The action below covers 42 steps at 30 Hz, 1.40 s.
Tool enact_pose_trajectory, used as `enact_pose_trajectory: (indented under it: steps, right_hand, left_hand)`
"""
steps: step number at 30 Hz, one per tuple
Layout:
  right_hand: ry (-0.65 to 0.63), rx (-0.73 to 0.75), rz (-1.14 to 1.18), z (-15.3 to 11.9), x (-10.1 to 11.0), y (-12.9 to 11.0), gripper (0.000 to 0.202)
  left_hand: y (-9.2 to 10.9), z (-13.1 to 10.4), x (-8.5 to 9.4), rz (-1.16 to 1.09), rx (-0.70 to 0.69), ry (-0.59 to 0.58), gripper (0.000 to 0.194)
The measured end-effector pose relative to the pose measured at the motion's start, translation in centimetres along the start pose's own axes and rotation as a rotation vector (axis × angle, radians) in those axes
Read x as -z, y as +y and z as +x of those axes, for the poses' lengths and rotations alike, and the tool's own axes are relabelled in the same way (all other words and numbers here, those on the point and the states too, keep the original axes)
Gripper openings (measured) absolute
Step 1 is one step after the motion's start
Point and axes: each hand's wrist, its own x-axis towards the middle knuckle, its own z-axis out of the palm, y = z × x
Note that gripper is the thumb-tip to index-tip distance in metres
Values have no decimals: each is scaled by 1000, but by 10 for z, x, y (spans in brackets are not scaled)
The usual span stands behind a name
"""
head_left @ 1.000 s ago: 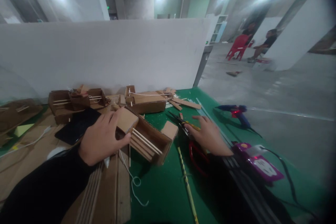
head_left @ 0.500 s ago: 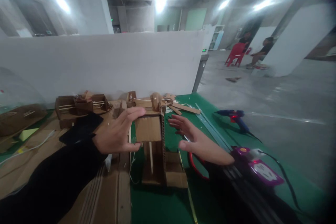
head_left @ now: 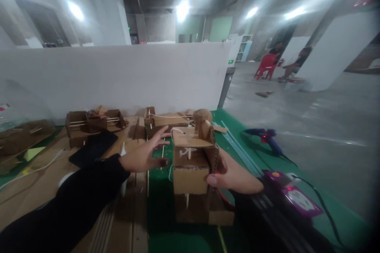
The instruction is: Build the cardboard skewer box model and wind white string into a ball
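Observation:
A cardboard box model (head_left: 190, 180) stands upright in front of me, with open compartments, a wooden stick inside, white string at its top and a rounded cardboard piece on its upper right. My right hand (head_left: 230, 172) grips the model's right wall, thumb on the front edge and fingers hidden behind it. My left hand (head_left: 148, 154) is open just left of the model, fingers spread and apart from it. Whether the model's base rests on the green table cannot be made out.
Other cardboard models (head_left: 95, 124) stand at the back left, before a white partition (head_left: 118, 79). A blue glue gun (head_left: 265, 138), a purple power strip (head_left: 299, 197) and clear sticks (head_left: 237, 144) lie right on the green table (head_left: 166, 237). A black sheet (head_left: 93, 148) lies left. People sit far off.
The cardboard model has moved right and turned, showing its top and string. My right hand has closed on its right side; my left hand has come off its left side.

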Motion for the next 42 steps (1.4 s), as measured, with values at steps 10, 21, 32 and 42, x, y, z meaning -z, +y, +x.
enact_pose_trajectory:
  steps: [10,21,32,42]
  right_hand:
    - [1,13,-61,-1,4,3,97]
    - [-76,17,46,-1,-1,7,99]
    - [-106,26,7,-2,-5,14,92]
    - [30,-12,-254,8,-31,2,96]
  left_hand:
    - [-1,6,18,-272,169,31,40]
    - [12,16,6,-511,165,14,27]
    - [70,33,85,-657,132,281,32]
    - [166,55,122,-275,9,267,35]
